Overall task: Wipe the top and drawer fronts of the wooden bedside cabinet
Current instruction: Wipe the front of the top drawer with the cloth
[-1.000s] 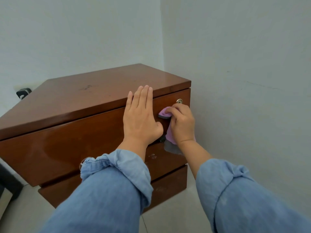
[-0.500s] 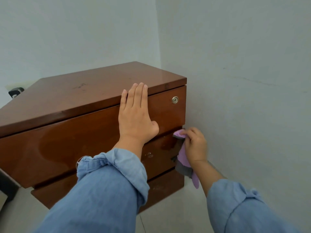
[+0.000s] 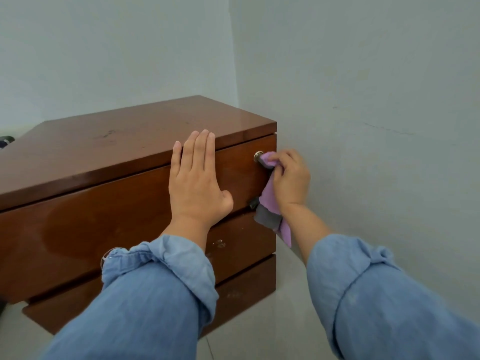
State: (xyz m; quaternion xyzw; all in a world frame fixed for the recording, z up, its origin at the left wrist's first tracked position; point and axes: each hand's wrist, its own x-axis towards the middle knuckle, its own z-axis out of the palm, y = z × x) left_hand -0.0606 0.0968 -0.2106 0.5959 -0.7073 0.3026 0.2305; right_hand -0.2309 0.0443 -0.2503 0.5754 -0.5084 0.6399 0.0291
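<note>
The glossy brown wooden bedside cabinet (image 3: 104, 141) stands in the room's corner, with stacked drawer fronts facing me. My left hand (image 3: 197, 183) lies flat on the top drawer front (image 3: 91, 219), its straight fingers reaching over the top's front edge. My right hand (image 3: 291, 178) grips a purple and grey cloth (image 3: 271, 201) and presses a fold of it against the round metal lock (image 3: 258, 155) at the top drawer's right end. The rest of the cloth hangs down past the lower drawer (image 3: 241, 245).
Pale walls meet in a corner right behind and beside the cabinet; the right wall (image 3: 376, 152) is close to my right hand. A light tiled floor (image 3: 259, 333) lies below. A dark object (image 3: 6, 140) sits at the far left edge.
My right hand went down with the cloth to the middle drawer's right edge, then came back up to the lock on the top drawer. My left hand stayed flat on the drawer front.
</note>
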